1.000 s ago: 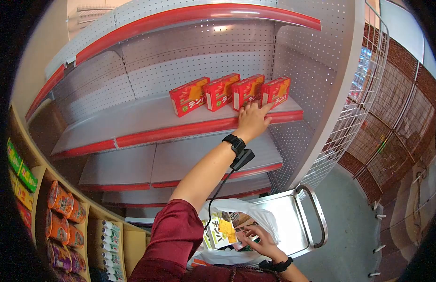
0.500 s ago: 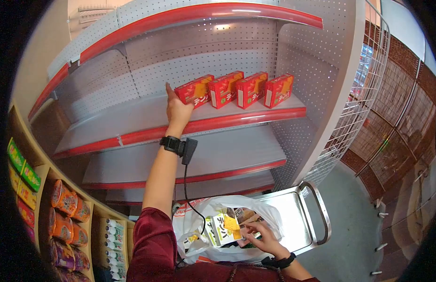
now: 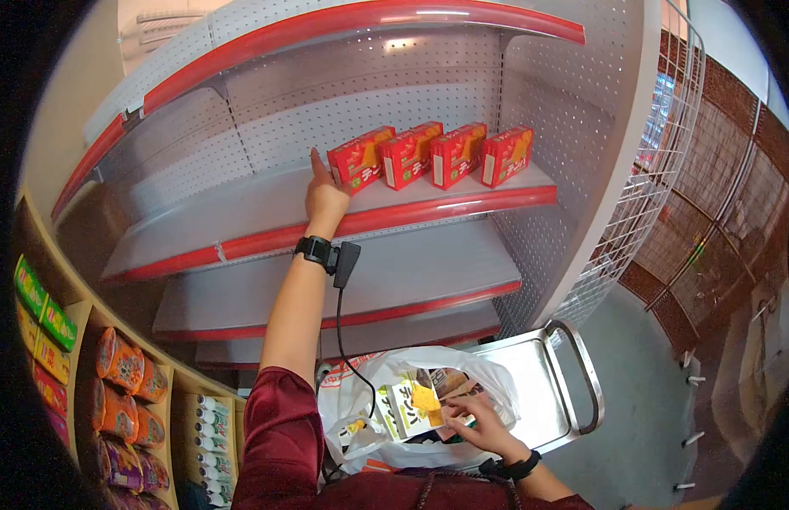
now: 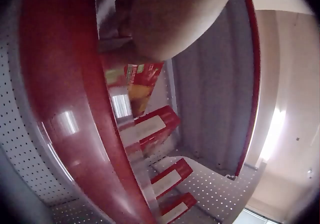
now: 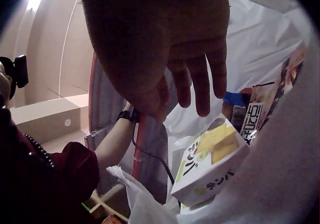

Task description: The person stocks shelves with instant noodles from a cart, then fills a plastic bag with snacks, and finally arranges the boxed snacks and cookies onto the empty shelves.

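Four red boxes stand in a slanted row on the shelf: the leftmost box, the second, the third and the rightmost. At the left side of the leftmost box is my left hand, fingers extended and thumb side not clearly seen; it appears to touch the box. In the left wrist view that hand is above the boxes. My right hand hovers with loose fingers over a white plastic bag holding a white-and-yellow box; the right wrist view shows the hand holding nothing.
A metal cart with a handle stands under the bag. Another shelf level lies below the boxes, and a red-edged one above. At the lower left, a wooden rack carries packets and bottles. A wire grid flanks the right side.
My left hand has moved left from the front of the right-hand boxes to the leftmost box's outer side. That box now sits slightly closer to the second. My right hand has stayed over the bag.
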The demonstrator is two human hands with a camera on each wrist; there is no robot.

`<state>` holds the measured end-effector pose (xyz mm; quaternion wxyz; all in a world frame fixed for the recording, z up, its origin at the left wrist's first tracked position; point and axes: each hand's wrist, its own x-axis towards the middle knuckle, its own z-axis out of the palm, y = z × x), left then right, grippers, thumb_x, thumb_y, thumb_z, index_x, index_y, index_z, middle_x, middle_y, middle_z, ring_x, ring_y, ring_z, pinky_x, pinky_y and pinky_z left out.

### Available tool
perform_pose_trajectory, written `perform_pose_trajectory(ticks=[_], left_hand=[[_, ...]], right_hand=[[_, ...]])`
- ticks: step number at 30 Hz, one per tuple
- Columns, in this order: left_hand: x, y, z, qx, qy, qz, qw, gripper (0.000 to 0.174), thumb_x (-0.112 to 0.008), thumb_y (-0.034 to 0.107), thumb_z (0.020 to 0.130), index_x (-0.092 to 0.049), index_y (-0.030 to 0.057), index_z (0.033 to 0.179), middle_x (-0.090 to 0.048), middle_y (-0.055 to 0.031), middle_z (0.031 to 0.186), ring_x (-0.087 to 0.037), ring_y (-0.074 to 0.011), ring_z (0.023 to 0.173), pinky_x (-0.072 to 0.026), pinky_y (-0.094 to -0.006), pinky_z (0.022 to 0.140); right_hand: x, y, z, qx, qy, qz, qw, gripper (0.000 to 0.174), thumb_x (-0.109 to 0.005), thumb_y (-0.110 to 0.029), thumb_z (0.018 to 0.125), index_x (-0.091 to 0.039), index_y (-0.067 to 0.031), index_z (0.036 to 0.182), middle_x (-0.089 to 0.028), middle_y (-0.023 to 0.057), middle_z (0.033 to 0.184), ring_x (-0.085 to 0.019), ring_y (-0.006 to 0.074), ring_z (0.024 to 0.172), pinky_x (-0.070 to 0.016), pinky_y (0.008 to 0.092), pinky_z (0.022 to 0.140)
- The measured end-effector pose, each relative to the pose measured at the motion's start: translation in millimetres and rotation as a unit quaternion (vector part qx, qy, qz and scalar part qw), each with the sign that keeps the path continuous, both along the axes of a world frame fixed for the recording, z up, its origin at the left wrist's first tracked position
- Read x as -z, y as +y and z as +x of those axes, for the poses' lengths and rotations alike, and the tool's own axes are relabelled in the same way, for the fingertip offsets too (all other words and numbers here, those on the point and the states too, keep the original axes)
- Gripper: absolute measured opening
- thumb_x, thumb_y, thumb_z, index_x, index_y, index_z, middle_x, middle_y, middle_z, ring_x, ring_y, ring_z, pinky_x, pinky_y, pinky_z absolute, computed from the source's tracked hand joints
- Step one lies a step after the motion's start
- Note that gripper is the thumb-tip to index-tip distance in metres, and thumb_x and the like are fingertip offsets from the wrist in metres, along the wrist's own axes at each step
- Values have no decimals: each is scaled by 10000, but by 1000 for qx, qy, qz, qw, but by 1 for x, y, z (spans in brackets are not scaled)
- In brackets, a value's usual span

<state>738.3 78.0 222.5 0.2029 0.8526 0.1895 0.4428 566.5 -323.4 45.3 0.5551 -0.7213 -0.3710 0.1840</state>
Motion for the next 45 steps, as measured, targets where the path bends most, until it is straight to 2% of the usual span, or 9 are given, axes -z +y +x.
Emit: perform_pose_trajectory(ticks=[10, 23, 26, 31, 33, 36, 40, 41, 45], left_hand=[[1, -4, -8, 10, 1, -20, 1000, 903, -643, 250, 712, -56, 14, 1356, -630, -142, 885, -607, -299, 788, -479, -383, 667], [-1, -6, -6, 0, 40, 0, 999, 906, -662, 259, 695, -92, 7, 1352, -631, -154, 798, -611, -314, 753, -484, -400, 644], [-6, -15, -12, 13, 69, -48, 996, 905, -668, 236, 693, -93, 4, 1352, -612, -180, 923, -588, -325, 861, -467, -396, 724], [-8, -32, -32, -21, -157, 170, 973, 809, -668, 178, 694, -187, 3, 1320, -515, -198, 1086, -501, -337, 989, -385, -393, 874], [-7, -55, -62, -3, -196, 195, 961, 640, -654, 155, 703, -341, 18, 1244, -549, -163, 1009, -529, -313, 921, -406, -391, 846], [6, -87, -123, 261, 25, 15, 965, 321, -637, 151, 721, -563, 50, 1016, -600, -108, 919, -559, -265, 902, -427, -384, 798], [43, -118, -201, 396, 174, 202, 879, 308, -633, 222, 718, -584, 64, 978, -610, -118, 911, -569, -284, 874, -433, -366, 760], [56, -124, -216, 431, 230, 139, 861, 276, -627, 216, 721, -598, 72, 955, -612, -105, 907, -567, -281, 867, -418, -377, 770], [117, -143, -273, 515, 317, 98, 790, 320, -561, 351, 791, -588, 111, 1001, -605, -68, 921, -553, -238, 907, -355, -446, 850]], right_hand=[[-14, 2, -1, -7, -28, -6, 1000, 359, -597, -134, 789, -485, -10, 1107, -535, 118, 1033, -562, 182, 854, -445, 302, 755], [0, -4, -16, -7, -12, -13, 1000, 395, -603, -155, 793, -479, -55, 1154, -545, 125, 989, -568, 209, 839, -468, 308, 725], [-5, -5, -18, -9, -20, -2, 1000, 414, -601, -156, 795, -465, -68, 1177, -543, 125, 996, -567, 212, 861, -475, 313, 737], [7, -13, -16, 14, -1, -63, 998, 429, -581, -165, 807, -444, -78, 1204, -526, 122, 1043, -546, 223, 927, -465, 334, 779], [10, -14, -15, 57, -61, -108, 991, 408, -555, -153, 812, -446, -73, 1197, -506, 163, 1065, -524, 259, 965, -443, 360, 820], [37, -13, -7, 129, -236, -132, 954, 387, -626, -146, 762, -488, -23, 1102, -552, 117, 961, -558, 229, 859, -453, 303, 735], [22, -3, -6, 138, 72, -98, 983, 309, -606, -84, 744, -521, 37, 1016, -554, 152, 902, -570, 252, 778, -461, 318, 679], [21, -1, -3, 153, -7, -192, 969, 298, -605, -62, 732, -529, 33, 1004, -562, 142, 916, -569, 243, 757, -461, 330, 657], [47, 10, 2, 178, -131, -110, 969, 420, -618, -78, 711, -479, -6, 1101, -540, 140, 1022, -534, 266, 901, -427, 348, 790]])
